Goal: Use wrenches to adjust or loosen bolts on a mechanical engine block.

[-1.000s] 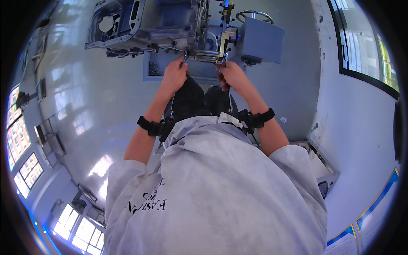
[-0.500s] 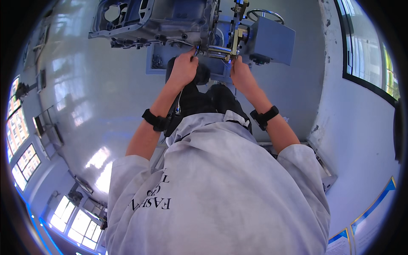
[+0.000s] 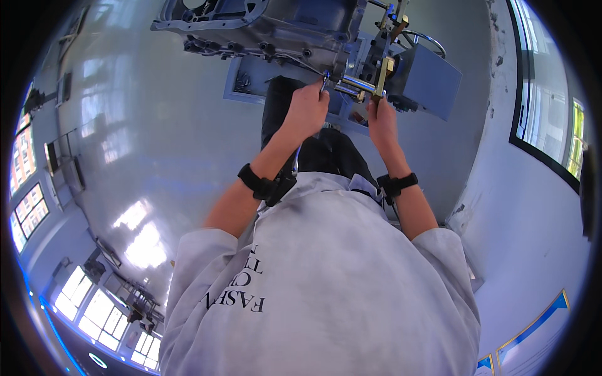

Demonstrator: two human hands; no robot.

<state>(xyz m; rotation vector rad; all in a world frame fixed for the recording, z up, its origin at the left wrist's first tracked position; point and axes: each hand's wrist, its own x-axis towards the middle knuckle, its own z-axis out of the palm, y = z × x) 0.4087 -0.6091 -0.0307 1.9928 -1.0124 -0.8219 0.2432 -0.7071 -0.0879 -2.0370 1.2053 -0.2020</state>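
Observation:
My left hand [image 3: 307, 113] is closed round a shiny wrench [image 3: 296, 161], whose shank hangs below the fist. The wrench's upper end meets the lower corner of a grey metal engine block [image 3: 282, 37], beside a horizontal steel rod [image 3: 359, 83]. My right hand [image 3: 383, 123] is closed at the lower end of a brass-coloured bracket [image 3: 382, 75] that the rod runs into. Its fingertips touch or nearly touch the fastener there. What they grip, if anything, is too small to tell.
Right of the bracket stands a blue-grey box [image 3: 429, 78] with a chrome handwheel [image 3: 426, 41]. Below the block lies a blue tray [image 3: 241, 94] with small metal parts. A white wall [image 3: 495, 175] with a window [image 3: 545, 94] rises at the right.
The whole view has shifted, so block, bracket and hands appear further right. Both hands stay at the same places on the block and bracket. The left hand still holds the wrench.

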